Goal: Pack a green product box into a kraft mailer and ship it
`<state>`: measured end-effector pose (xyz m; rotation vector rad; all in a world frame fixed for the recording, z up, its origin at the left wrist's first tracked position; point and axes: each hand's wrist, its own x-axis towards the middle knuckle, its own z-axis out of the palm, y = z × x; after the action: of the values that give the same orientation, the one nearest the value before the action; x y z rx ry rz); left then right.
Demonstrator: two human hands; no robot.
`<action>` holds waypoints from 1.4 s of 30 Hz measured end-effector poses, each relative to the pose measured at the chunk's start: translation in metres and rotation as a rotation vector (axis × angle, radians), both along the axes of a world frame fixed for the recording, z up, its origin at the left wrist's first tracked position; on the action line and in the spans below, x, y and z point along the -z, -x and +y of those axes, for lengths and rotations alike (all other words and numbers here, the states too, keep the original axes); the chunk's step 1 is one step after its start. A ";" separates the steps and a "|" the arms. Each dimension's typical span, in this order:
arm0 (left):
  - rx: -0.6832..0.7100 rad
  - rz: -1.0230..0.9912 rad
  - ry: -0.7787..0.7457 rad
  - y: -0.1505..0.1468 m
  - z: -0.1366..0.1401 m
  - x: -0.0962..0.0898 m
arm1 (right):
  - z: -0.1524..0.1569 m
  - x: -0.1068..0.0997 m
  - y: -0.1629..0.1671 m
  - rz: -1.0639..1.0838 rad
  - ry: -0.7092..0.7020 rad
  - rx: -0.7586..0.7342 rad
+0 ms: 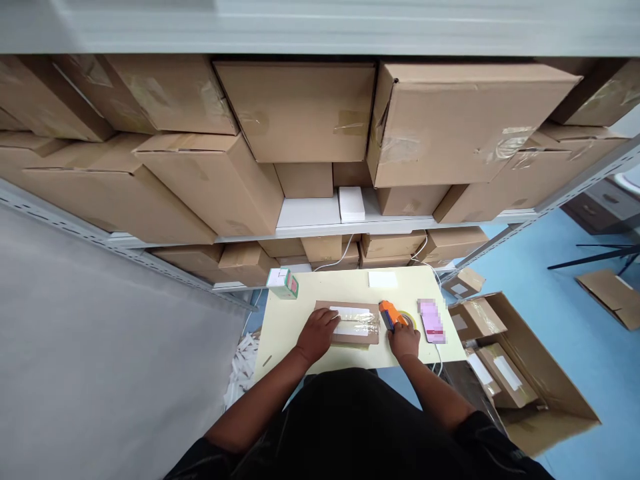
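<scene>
Laid over the left end of a small taped carton (357, 321), the left hand (317, 335) had its fingertips on the top; I couldn't tell whether it pinched the box or only pressed. The right hand (405, 341) was wrapped round an orange tape dispenser (390, 312) at the carton's right end. That carton lay near the middle of a pale yellow table (290, 333), a white label under its shiny tape.

At the table's far left corner stood a green-and-white box (283, 285). Beyond the table, brown cartons (300, 110) crowded the shelves from one side to the other, with a small white box (353, 204) among them. Right of the dispenser lay a phone (433, 321); past the table's edge, a big open carton (555, 393) held several parcels (507, 375) with white labels.

What the shelved cartons contained was hidden, and those at both sides were cut off. The right hand covered part of the dispenser. The phone's screen was blurred into squares, the labels were too small to read, and a white heap (243, 367) left of the table was hard to make out.
</scene>
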<state>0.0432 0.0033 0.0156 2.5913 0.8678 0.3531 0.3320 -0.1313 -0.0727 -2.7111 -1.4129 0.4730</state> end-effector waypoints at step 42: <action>-0.586 -0.444 0.701 0.014 0.022 -0.029 | 0.085 -0.189 0.059 0.590 -0.030 -0.283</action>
<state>0.0290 0.0251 0.0450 1.5147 1.2785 0.6177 0.2734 -0.0466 0.1161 -2.0771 -1.5812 1.1372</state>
